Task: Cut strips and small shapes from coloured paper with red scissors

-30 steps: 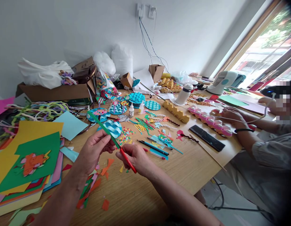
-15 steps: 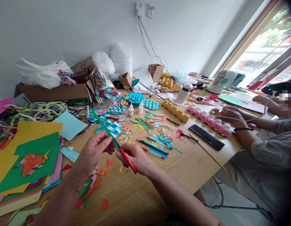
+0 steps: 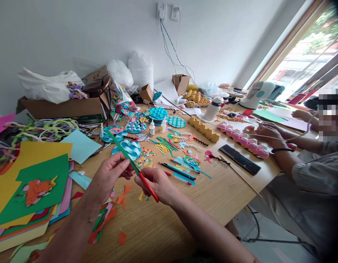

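Between the fingertips of my left hand [image 3: 113, 172] is a narrow green paper strip [image 3: 117, 143], slanting up and to the left above the table. My right hand [image 3: 156, 182] is closed round red-handled scissors [image 3: 148, 187]. Their blades meet the lower end of the strip close to my left fingers; how far apart the blades are I cannot make out. Beneath and beyond the hands lie small coloured paper bits [image 3: 145, 157] and a blue wavy-patterned disc [image 3: 127, 149]. Orange paper scraps [image 3: 124, 195] lie under my left wrist.
Stacked coloured paper [image 3: 10, 204] fills the left side, with pipe cleaners [image 3: 45, 128] behind it. Pens [image 3: 180, 171], a black phone [image 3: 239, 159] and a pink egg-carton strip [image 3: 241, 140] lie to the right. Another person's hands [image 3: 270, 133] are at that strip. Glue bottles [image 3: 152, 128] stand mid-table.
Almost nothing differs. Both hands, the strip and the scissors keep their places; the other person at the right has shifted slightly.
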The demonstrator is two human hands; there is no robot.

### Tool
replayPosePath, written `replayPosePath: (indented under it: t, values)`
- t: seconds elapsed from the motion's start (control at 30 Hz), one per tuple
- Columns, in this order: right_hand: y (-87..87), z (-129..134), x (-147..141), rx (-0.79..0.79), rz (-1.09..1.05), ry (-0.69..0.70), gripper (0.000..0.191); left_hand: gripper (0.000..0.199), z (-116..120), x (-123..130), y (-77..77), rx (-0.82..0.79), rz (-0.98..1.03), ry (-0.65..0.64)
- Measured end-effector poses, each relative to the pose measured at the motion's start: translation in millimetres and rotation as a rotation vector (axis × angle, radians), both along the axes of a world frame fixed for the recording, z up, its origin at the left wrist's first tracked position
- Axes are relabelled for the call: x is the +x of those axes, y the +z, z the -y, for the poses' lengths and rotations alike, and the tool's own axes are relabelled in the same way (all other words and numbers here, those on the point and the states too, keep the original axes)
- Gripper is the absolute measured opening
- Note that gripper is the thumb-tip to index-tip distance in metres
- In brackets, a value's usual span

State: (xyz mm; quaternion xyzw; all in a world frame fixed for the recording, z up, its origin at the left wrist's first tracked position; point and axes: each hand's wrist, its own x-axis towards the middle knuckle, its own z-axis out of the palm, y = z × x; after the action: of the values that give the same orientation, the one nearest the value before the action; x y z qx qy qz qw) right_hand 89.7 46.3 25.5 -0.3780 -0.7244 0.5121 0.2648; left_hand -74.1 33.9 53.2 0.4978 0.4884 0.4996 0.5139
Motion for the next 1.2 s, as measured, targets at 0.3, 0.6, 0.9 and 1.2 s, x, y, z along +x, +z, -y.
replayPosePath:
  t: [0.3, 0.6, 0.9, 1.2]
  values:
    - [1.0, -0.2, 0.6, 0.004, 0.026, -0.027, 0.039, 0.012, -0.1, -0.8, 1.2, -0.036, 0.041, 0.003]
    - [5.8, -1.4, 1.6, -0.013, 0.045, 0.035, 0.035, 0.013, 0.8, 0.8, 4.9, -0.068, 0.116, 0.020]
    - [8.6, -1.7, 0.3, -0.094, -0.022, 0.048, 0.035, 0.013, 1.7, 4.2, 5.2, -0.115, 0.110, -0.012]
    - [1.4, -1.4, -1.7, 0.007, -0.001, -0.021, 0.037, 0.016, 2.6, 6.8, 7.0, -0.133, 0.078, -0.025]
